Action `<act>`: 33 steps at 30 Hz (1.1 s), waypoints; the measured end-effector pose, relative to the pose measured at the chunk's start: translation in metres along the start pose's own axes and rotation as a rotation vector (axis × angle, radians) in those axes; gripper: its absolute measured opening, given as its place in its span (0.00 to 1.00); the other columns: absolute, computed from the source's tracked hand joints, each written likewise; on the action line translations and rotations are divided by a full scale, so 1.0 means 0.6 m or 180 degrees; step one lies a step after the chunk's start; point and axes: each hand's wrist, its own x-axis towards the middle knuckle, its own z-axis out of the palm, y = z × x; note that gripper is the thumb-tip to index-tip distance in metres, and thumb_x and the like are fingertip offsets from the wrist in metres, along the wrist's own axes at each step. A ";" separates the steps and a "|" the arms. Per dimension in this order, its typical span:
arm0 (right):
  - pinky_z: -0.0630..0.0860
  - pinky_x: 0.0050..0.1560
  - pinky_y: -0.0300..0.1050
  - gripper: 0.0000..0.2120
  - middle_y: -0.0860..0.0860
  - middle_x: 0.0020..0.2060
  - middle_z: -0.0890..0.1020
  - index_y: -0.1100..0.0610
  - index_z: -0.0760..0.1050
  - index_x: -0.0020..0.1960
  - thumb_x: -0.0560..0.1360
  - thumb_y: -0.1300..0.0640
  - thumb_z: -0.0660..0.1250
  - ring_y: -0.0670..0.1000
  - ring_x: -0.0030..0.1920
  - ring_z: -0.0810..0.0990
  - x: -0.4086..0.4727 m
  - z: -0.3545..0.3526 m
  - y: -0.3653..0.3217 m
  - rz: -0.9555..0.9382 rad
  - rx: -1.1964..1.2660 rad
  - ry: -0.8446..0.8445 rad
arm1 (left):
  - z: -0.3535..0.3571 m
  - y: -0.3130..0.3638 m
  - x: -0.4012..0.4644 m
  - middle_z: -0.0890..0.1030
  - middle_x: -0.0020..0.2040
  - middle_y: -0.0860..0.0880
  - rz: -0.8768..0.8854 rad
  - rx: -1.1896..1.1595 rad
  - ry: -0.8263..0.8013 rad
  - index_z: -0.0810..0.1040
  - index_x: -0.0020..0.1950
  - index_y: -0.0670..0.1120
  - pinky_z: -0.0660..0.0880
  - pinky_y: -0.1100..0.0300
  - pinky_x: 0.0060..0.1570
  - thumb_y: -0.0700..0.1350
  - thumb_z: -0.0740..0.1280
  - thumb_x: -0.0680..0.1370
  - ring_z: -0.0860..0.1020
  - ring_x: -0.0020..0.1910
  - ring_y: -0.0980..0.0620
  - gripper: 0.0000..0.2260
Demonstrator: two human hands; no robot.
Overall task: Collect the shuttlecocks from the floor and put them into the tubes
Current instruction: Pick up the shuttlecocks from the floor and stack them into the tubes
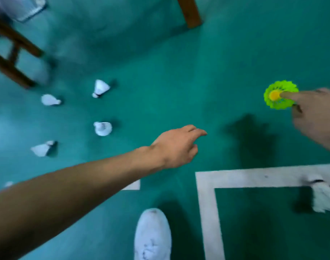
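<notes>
The step in hand is the collecting. The right hand is at the green shuttlecock, which stands on the floor with its yellow cork upward. One of the fingers touches the cork from the right side and the thumb seems to be just below the skirt, so the hand is about to pinch it — I cannot tell if the pinch is already closed, because the picture is blurred.

The left hand reaches forward over the floor with relaxed, slightly bent fingers and holds nothing. Its nearest target is not clear.

Four white shuttlecocks lie to the left, well apart from both hands: one near the chair legs at, one beside it at, one lower at and one on its side at. Another white shuttlecock lies at the right edge, touching the white court line. A white shoe is at the bottom.

No tube is visible here, so in my judgement the task is at an early stage. The next move calls for closing the fingers on the cork, not on the soft skirt, and lifting it — then a tube must be found.
</notes>
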 end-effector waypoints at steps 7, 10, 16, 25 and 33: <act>0.77 0.37 0.50 0.20 0.47 0.34 0.73 0.36 0.78 0.53 0.77 0.30 0.51 0.59 0.42 0.81 0.053 -0.035 -0.369 -0.1592 0.0146 -0.0605 | 0.028 -0.221 -0.129 0.72 0.73 0.46 -0.2006 -0.0840 -0.0067 0.73 0.72 0.52 0.67 0.58 0.67 0.48 0.65 0.78 0.74 0.68 0.46 0.21; 0.76 0.39 0.49 0.16 0.46 0.35 0.72 0.39 0.80 0.54 0.81 0.35 0.56 0.56 0.43 0.80 0.068 -0.051 -0.468 -0.2016 0.0174 -0.0708 | 0.032 -0.300 -0.155 0.69 0.74 0.44 -0.2387 -0.0789 0.0052 0.71 0.74 0.51 0.69 0.53 0.69 0.48 0.64 0.77 0.74 0.68 0.43 0.24; 0.77 0.42 0.50 0.15 0.48 0.47 0.83 0.44 0.80 0.55 0.83 0.39 0.56 0.57 0.48 0.79 0.082 -0.042 -0.544 -0.2073 0.0357 -0.0813 | 0.031 -0.413 -0.147 0.73 0.62 0.42 -0.2617 0.0414 -0.0531 0.54 0.80 0.58 0.74 0.51 0.44 0.43 0.62 0.78 0.79 0.54 0.39 0.33; 0.78 0.45 0.51 0.19 0.45 0.46 0.82 0.42 0.78 0.56 0.82 0.37 0.51 0.54 0.48 0.77 0.073 -0.048 -0.479 -0.1659 0.0332 -0.1083 | -0.036 -0.451 -0.059 0.83 0.52 0.44 -0.2177 0.0873 -0.0036 0.79 0.63 0.51 0.74 0.54 0.41 0.41 0.61 0.79 0.78 0.45 0.42 0.15; 0.68 0.33 0.53 0.17 0.52 0.28 0.74 0.53 0.72 0.37 0.82 0.47 0.66 0.59 0.31 0.71 0.032 -0.373 -0.507 -0.0211 0.1348 -0.0773 | -0.414 -0.280 -0.193 0.85 0.37 0.60 -0.1797 -0.1570 0.1015 0.82 0.39 0.55 0.70 0.66 0.26 0.53 0.70 0.76 0.81 0.29 0.56 0.07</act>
